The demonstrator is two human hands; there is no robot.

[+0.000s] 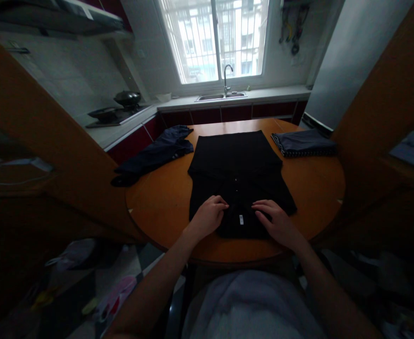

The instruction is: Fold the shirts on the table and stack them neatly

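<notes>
A black polo shirt (235,160) lies spread out on the table, its collar end toward me and its hem toward the window. Two small buttons and a white neck label (241,220) show near the collar. On the collar's left side rests my left hand (210,214), fingers bent together and closed on the fabric. My right hand (272,219) touches the collar's right side, its fingers stretched out and the thumb apart from them. The shirt's dark fabric makes the exact contact at the fingertips hard to make out.
The round wooden table (157,205) also bears a crumpled dark blue garment (161,148) at the left and a folded dark garment (304,142) at the right. Beyond are a counter with a sink (221,96), a stove with pans (127,98), and a window.
</notes>
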